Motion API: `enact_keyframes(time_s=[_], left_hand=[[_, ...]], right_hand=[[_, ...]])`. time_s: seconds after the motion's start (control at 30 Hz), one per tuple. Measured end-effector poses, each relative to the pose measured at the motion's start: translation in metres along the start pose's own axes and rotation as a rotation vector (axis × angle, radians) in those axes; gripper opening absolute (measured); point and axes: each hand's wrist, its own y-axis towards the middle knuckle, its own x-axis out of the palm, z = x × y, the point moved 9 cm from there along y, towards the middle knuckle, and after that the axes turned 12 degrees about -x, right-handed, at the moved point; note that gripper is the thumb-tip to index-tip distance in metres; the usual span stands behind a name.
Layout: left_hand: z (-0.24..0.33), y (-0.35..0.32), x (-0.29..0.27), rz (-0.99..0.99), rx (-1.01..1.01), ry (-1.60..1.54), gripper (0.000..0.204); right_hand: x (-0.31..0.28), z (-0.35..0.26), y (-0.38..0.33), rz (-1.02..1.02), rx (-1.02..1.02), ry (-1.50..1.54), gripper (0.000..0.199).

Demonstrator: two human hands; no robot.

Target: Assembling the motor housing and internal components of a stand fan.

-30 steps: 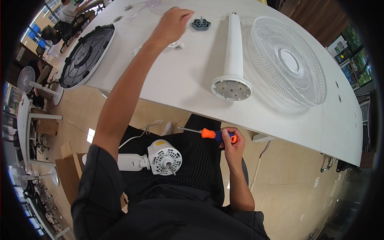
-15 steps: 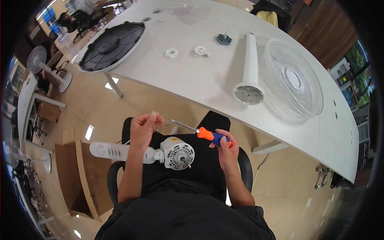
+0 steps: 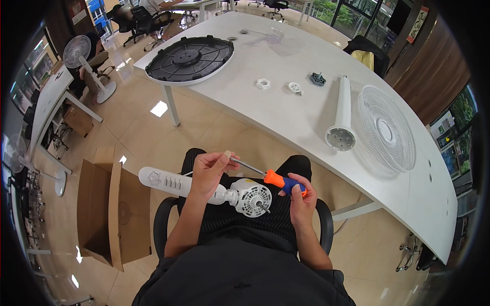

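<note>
My right hand [image 3: 302, 201] is closed round the blue end of a screwdriver [image 3: 275, 178] with an orange and blue handle. Its metal shaft points left and slightly up. My left hand [image 3: 209, 176] pinches thumb and fingers together at the shaft's tip; whatever is between the fingertips is too small to make out. Below the hands, a white fan motor head [image 3: 253, 199] with a bare metal spindle rests on my lap. A white control stem [image 3: 166, 179] with a row of buttons joins it and passes under my left forearm.
On the white table [image 3: 286, 109] lie a round black-and-white fan base [image 3: 189, 58], a white ring nut [image 3: 263, 83], a small white part [image 3: 295, 88], a dark knob [image 3: 317, 79], a white pole [image 3: 343, 112] and a clear fan grille [image 3: 388, 132]. An open cardboard box [image 3: 115, 214] stands on the floor at left.
The fingertips of my left hand have come to the screwdriver's tip, where a gap showed before. My right hand still holds the handle. The whole view has shifted.
</note>
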Motion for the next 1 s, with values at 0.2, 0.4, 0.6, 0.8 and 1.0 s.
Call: enact_keyframes(time_s=[0.2, 0.4, 0.6, 0.8, 1.0], left_hand=[[0.006, -0.005, -0.010, 0.050, -0.050, 0.083, 0.022], [0.009, -0.012, -0.026, 0.096, -0.067, 0.165, 0.019], [0.015, -0.015, -0.029, 0.106, -0.084, 0.187, 0.019], [0.017, -0.017, -0.031, 0.123, -0.052, 0.218, 0.021], [0.008, -0.021, -0.040, 0.128, -0.066, 0.112, 0.023]], right_hand=[[0.003, -0.006, -0.004, -0.064, -0.062, -0.138, 0.035], [0.024, -0.029, -0.002, -0.258, -0.304, -0.323, 0.043], [0.039, -0.039, -0.008, -0.349, -0.405, -0.491, 0.041], [0.046, -0.049, -0.011, -0.363, -0.488, -0.566, 0.040], [0.054, -0.054, -0.020, -0.379, -0.613, -0.604, 0.041]])
